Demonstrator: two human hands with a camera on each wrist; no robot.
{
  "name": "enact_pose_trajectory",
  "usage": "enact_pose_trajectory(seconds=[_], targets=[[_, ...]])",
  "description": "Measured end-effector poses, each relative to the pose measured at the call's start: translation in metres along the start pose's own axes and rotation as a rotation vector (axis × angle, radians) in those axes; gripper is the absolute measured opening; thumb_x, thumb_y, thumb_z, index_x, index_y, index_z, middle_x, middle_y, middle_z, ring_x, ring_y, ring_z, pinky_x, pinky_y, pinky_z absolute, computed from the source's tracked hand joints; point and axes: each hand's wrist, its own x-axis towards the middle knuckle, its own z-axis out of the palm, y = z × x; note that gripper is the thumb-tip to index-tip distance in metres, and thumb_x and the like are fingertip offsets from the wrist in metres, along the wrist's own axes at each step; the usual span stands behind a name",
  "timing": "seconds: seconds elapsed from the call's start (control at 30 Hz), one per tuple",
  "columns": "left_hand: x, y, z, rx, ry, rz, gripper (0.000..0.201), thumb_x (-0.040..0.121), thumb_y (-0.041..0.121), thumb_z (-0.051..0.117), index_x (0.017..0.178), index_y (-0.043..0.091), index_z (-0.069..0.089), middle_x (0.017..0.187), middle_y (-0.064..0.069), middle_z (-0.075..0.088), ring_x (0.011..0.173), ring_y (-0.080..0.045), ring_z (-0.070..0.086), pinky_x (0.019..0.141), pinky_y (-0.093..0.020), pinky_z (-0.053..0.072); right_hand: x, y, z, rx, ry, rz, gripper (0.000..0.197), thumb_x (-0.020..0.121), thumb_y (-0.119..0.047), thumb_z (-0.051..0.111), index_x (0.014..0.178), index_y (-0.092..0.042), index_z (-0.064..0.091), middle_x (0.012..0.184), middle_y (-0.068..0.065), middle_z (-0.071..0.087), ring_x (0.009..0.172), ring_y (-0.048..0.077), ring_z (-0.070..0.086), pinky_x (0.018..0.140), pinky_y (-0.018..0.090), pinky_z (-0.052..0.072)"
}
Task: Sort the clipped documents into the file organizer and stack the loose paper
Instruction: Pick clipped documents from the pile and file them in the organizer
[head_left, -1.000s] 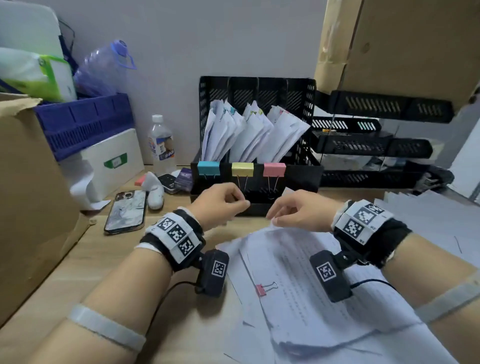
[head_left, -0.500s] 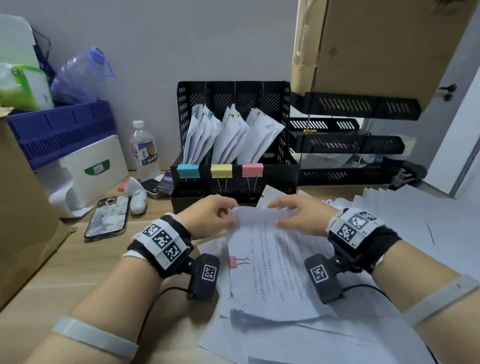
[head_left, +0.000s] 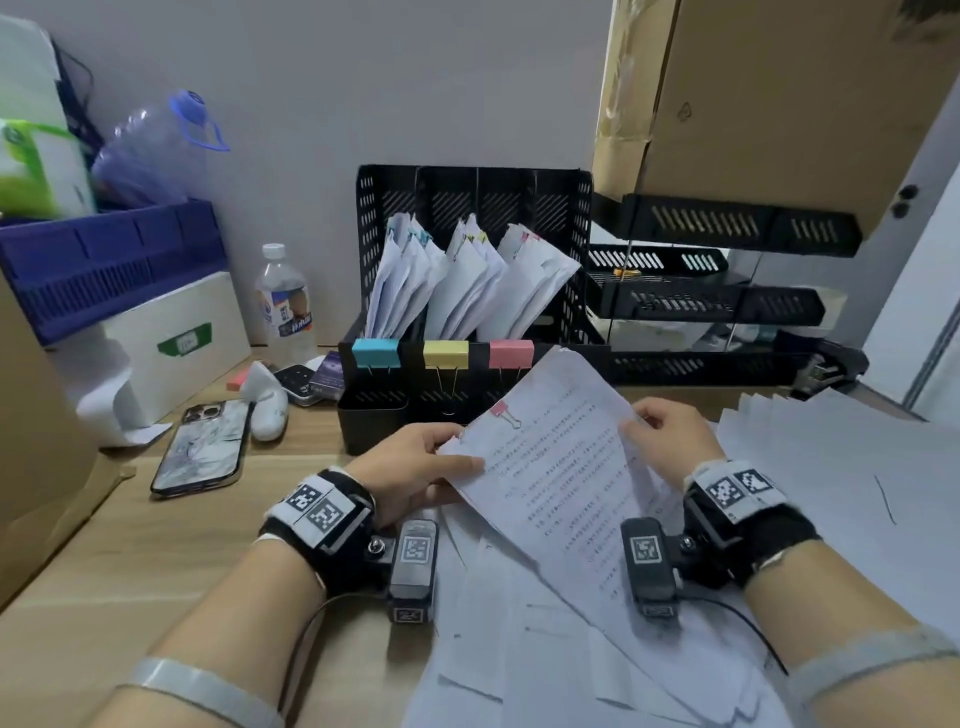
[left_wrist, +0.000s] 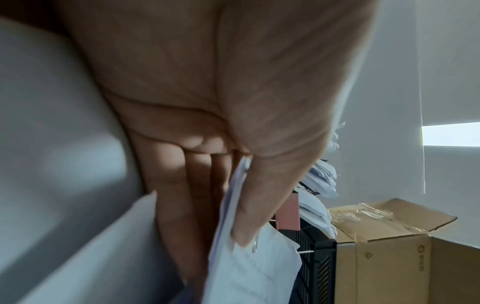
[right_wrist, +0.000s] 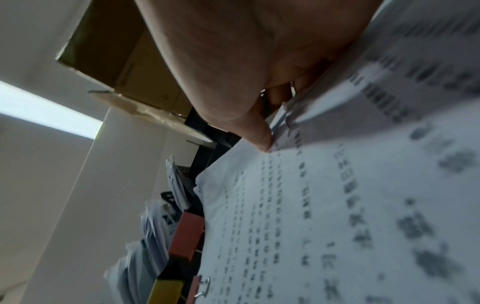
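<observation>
Left hand: our left hand (head_left: 415, 467) pinches the left edge of the document (head_left: 561, 483), thumb on top and fingers (left_wrist: 197, 205) underneath, in front of the organizer (head_left: 467, 291).
Right hand: our right hand (head_left: 670, 441) grips the document's right edge in front of the organizer, thumb (right_wrist: 259, 135) pressed on the printed face.
Document: printed sheets held off the desk (head_left: 156, 545) between both hands, tilted, far corner overlapping the organizer's front right.
Small clip: a pink clip (head_left: 501, 410) sits on the document's upper left corner, just in front of the organizer.
Organizer: black mesh, three slots, each holding leaning clipped papers.
Labels: on the organizer's front lip we see a blue clip (head_left: 375, 353) on the left slot, a yellow clip (head_left: 445, 355) on the middle, a large pink clip (head_left: 511, 354) on the right.
Loose paper: sheets (head_left: 831, 493) lie spread in front and to the right of the organizer, beneath the document.
Phone: a phone (head_left: 202, 447) lies face down left of the organizer.
Bottle: a bottle (head_left: 283, 301) stands just left of the organizer, by the wall.
Trays: black trays (head_left: 701, 301) are stacked right of the organizer.
</observation>
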Motion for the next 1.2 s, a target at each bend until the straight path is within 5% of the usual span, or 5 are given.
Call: enact_pose_trajectory(seconds=[0.33,0.53,0.87,1.07,1.2], targets=[[0.002,-0.005,0.012,-0.025,0.002,0.055,0.024,0.095,0.009,0.064,0.118,0.002,0.068,0.114,-0.017,0.075,0.101,-0.030,0.074,0.083,-0.040,0.063,0.000,0.010,0.000,0.185,0.042,-0.006,0.017,0.097,-0.022,0.059,0.086,-0.014,0.069,0.083,0.002,0.068,0.073,0.016,0.055,0.061,0.025,0.041],[0.008,0.001,0.035,0.042,0.020,0.011,0.022,0.097,0.010,0.063,0.118,0.009,0.067,0.110,-0.013,0.077,0.088,-0.025,0.075,0.058,-0.033,0.061,0.000,0.006,0.000,0.256,0.162,-0.024,0.008,0.094,-0.018,0.061,0.091,-0.015,0.068,0.088,0.000,0.068,0.078,0.016,0.058,0.062,0.021,0.042],[0.016,0.057,0.064,0.073,0.187,0.215,0.028,0.102,0.013,0.054,0.128,0.001,0.058,0.106,-0.014,0.072,0.084,-0.023,0.075,0.060,-0.031,0.064,-0.024,-0.040,-0.007,-0.078,0.376,-0.327,0.053,0.079,-0.039,0.075,0.127,-0.023,0.059,0.136,0.003,0.037,0.132,0.021,0.035,0.111,0.027,0.028],[0.015,0.100,0.092,0.293,0.189,0.416,0.026,0.104,0.017,0.051,0.111,-0.002,0.067,0.079,-0.009,0.072,0.058,-0.012,0.069,0.053,-0.028,0.059,-0.035,-0.070,-0.010,-0.035,-0.164,-0.306,0.115,0.069,-0.060,0.078,0.157,-0.026,0.012,0.156,-0.002,0.024,0.146,0.015,0.025,0.120,0.034,0.025],[0.019,0.121,0.103,0.483,-0.048,0.542,0.027,0.101,0.021,0.059,0.123,0.010,0.069,0.115,-0.008,0.075,0.091,0.001,0.071,0.073,-0.012,0.054,-0.019,-0.079,-0.028,-0.057,0.071,-0.322,0.073,0.093,-0.032,0.058,0.153,-0.030,0.017,0.138,0.013,0.055,0.125,0.034,0.055,0.099,0.041,0.048]])
